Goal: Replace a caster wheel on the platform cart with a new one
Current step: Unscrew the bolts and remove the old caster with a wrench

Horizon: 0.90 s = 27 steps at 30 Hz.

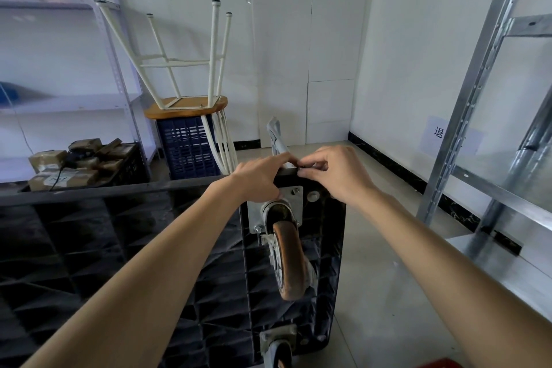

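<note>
The black platform cart [125,236] stands tipped on its side, ribbed underside facing me. A caster [288,266] with a worn brown wheel hangs from a grey mounting plate [294,206] near the cart's upper corner; bolt heads show on the plate. My left hand [260,176] rests on the cart's top edge and the plate's upper left corner. My right hand [331,173] pinches something small and dark at the top edge, fingertips meeting the left hand's; what it holds is too small to tell. A second caster [277,346] sits at the bottom.
The cart's folded grey handle [276,137] pokes up behind the hands. An upturned white stool [185,69] rests on a blue crate [186,149]. A black crate of parcels [80,164] sits left by white shelving. Metal shelving [484,116] stands right, tiled floor [382,248] between.
</note>
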Available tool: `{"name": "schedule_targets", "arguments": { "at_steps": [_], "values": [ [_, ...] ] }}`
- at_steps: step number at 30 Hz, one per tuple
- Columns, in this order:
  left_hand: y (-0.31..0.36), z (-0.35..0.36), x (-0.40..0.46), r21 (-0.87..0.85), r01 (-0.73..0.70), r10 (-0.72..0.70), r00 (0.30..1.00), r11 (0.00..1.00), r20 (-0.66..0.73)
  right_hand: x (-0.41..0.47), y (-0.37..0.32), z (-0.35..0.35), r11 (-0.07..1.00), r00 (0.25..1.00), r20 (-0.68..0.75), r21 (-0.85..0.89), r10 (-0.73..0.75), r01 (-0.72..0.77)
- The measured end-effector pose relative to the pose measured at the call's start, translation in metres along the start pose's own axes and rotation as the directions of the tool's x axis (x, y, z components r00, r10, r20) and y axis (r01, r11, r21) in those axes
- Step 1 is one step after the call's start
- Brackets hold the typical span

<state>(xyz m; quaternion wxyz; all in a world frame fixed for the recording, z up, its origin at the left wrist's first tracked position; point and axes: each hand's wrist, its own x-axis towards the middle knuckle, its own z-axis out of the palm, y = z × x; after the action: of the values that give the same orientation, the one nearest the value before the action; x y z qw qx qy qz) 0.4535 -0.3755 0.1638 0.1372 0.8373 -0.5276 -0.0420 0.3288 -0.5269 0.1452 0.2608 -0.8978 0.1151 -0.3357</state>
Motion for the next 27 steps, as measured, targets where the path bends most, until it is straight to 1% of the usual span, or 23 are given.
{"name": "schedule_targets", "arguments": {
  "at_steps": [3,7,15,22,25,27],
  "values": [
    [0.0,0.0,-0.001,0.008,-0.002,0.002,1.0,1.0,0.002,0.002,-0.002,-0.003,0.999,0.997,0.073,0.017,0.029,-0.03],
    [0.0,-0.001,-0.001,0.015,-0.001,0.001,1.0,1.0,-0.007,0.0,-0.003,-0.007,0.999,0.993,0.118,0.033,0.005,-0.009],
    [0.001,-0.001,-0.001,0.014,0.002,-0.002,1.0,1.0,-0.009,0.0,-0.005,-0.005,0.996,0.997,0.074,0.083,0.019,-0.025],
    [0.0,0.0,0.0,0.029,-0.005,0.005,1.0,1.0,-0.017,-0.002,-0.003,-0.006,0.995,0.999,0.045,0.092,0.028,-0.032],
    [0.0,0.002,-0.002,0.052,-0.014,0.015,0.999,0.999,-0.029,-0.007,-0.003,-0.005,0.997,0.999,0.017,0.063,0.035,-0.036],
    [0.0,0.002,-0.005,0.071,-0.018,0.021,0.999,0.997,-0.043,-0.012,-0.003,-0.007,1.0,1.0,0.008,0.013,0.012,-0.012]
  ]
}}
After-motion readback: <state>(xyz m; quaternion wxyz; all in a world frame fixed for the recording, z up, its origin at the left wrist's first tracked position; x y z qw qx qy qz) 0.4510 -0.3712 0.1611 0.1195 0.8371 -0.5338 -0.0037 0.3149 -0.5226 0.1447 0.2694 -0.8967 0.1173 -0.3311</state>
